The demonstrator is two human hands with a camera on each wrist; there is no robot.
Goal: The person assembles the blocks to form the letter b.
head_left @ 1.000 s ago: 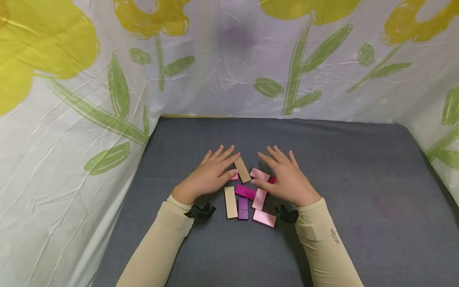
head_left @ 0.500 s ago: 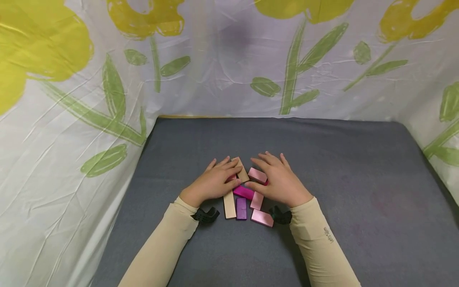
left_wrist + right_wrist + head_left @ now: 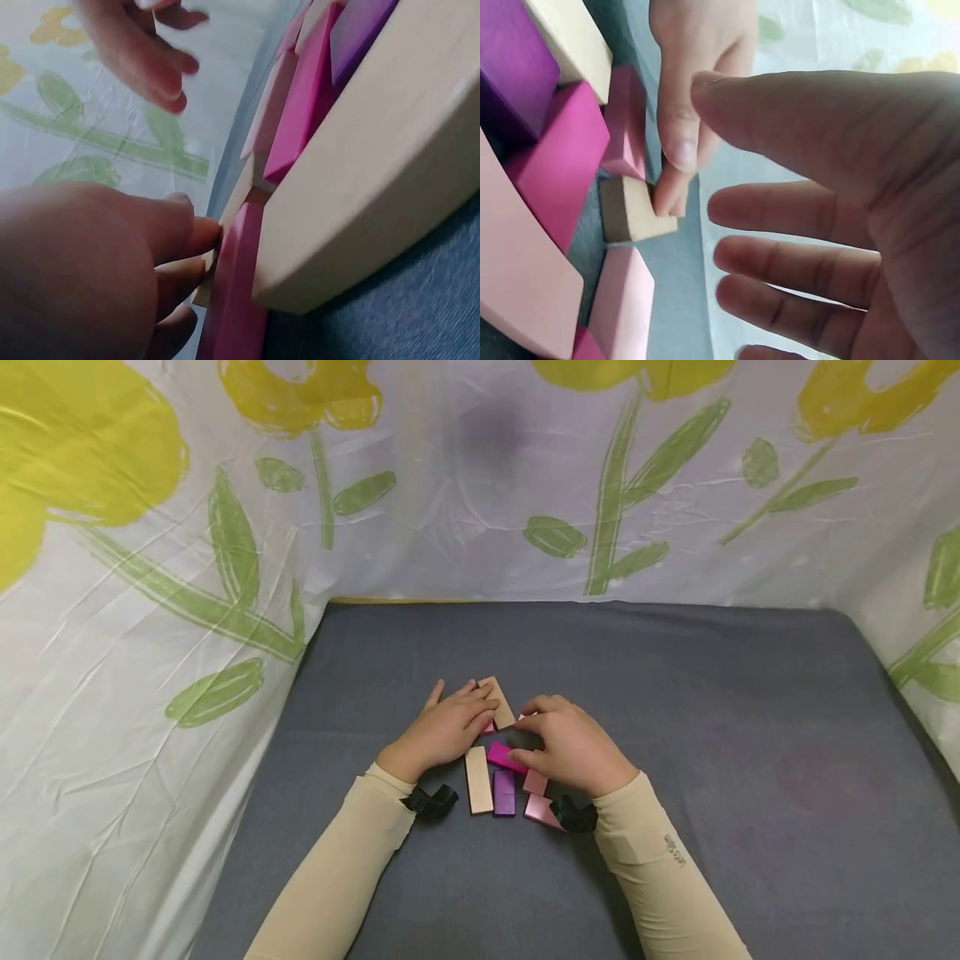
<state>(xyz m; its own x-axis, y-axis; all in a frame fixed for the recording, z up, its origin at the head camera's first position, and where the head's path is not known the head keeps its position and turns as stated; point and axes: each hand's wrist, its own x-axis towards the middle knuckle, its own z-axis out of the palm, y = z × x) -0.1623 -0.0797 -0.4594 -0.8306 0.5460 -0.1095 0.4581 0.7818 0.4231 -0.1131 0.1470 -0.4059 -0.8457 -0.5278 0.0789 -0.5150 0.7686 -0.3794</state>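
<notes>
My left hand (image 3: 438,731) reaches over the far left of a loose group of flat blocks, its fingertips touching a tan wooden block (image 3: 501,708). A pink block (image 3: 238,277) lies beneath that hand, partly covered in the head view. Above the right side of the group, my right hand (image 3: 576,747) hovers with fingers and thumb apart, holding nothing. Close to its fingertips is a light pink block (image 3: 624,300), mostly hidden from the head camera. A magenta block (image 3: 507,757) sits between the hands.
Nearer the body lie a second tan block (image 3: 478,781), a purple block (image 3: 504,793) and two light pink ones, the lower pink block (image 3: 542,811) partly behind the right wrist strap (image 3: 574,815). Dark grey cloth (image 3: 735,760) covers the table. A flowered white curtain (image 3: 465,510) stands behind.
Both hands have come closer together over the blocks, the right moving left with its fingers bending down. The far tan block has shifted slightly away and to the left, under the left fingers.
</notes>
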